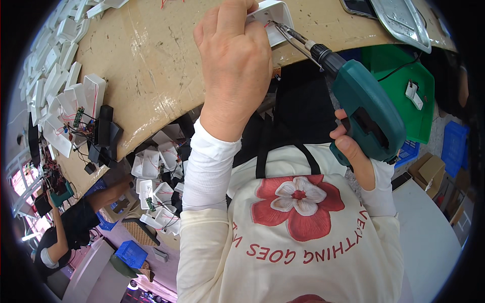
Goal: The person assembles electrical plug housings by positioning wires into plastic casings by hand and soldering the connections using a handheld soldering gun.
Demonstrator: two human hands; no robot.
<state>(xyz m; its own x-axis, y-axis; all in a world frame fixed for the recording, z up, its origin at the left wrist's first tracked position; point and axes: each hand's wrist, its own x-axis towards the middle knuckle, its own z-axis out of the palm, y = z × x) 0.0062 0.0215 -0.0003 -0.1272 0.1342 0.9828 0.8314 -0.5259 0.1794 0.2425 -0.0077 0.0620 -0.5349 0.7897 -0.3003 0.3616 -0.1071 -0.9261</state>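
My left hand (236, 76) is closed around the near left side of a white plastic housing (281, 19) at the table's front edge. Some of its fingers are hidden behind the hand. In my right hand (353, 149) is a teal soldering gun (368, 98), its grip wrapped by the fingers. The gun's metal tip (277, 25) reaches into the open housing, close to a short red wire (268, 23). Whether the tip touches the wire, I cannot tell.
White housings (55, 76) are heaped along the table's left, some with red wires and green circuit boards. Black parts (105, 134) lie beside them. A metal tray (404, 22) and a phone (359, 7) sit far right, above a green bin (422, 121). Another person (65, 227) works at left.
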